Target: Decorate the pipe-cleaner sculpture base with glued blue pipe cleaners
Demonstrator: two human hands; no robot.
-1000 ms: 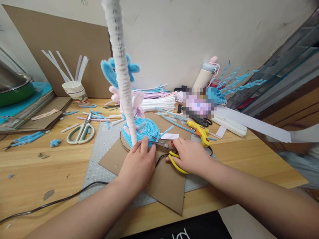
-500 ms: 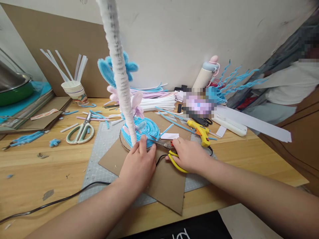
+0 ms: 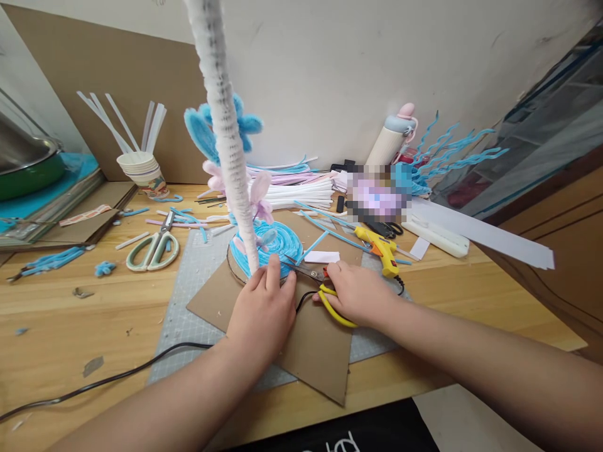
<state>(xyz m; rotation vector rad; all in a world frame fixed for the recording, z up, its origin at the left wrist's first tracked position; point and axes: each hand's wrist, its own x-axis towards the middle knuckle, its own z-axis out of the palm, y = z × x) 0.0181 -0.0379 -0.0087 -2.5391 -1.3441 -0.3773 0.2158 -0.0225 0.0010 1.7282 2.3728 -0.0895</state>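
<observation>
My right hand (image 3: pixel 360 292) is closed round the yellow handles of a pair of scissors (image 3: pixel 335 309). Their parted blades reach over the right edge of a round base (image 3: pixel 281 235) coiled from blue pipe cleaners, beside a short blue end that sticks out. My left hand (image 3: pixel 264 304) grips the near edge of this base, fingertips on the coil; its thumb is partly hidden. From the base rises a tall stem (image 3: pixel 228 141) wrapped in white pipe cleaner, carrying blue petals (image 3: pixel 202 132) and pink petals (image 3: pixel 260 194). Brown cardboard (image 3: pixel 320 358) lies beneath on a grey cutting mat (image 3: pixel 176 314).
Right of the base lie a yellow glue gun (image 3: pixel 387 256) and a white strip (image 3: pixel 499 235). On the left are green-handled scissors (image 3: pixel 153 251) and a stack of paper cups (image 3: pixel 144 174) with white sticks. A black cord (image 3: pixel 108 380) crosses the table; pipe cleaners (image 3: pixel 301 194) lie behind.
The person at the right edge has gone out of view. Both my hands, the scissors and the base stay almost where they were.
</observation>
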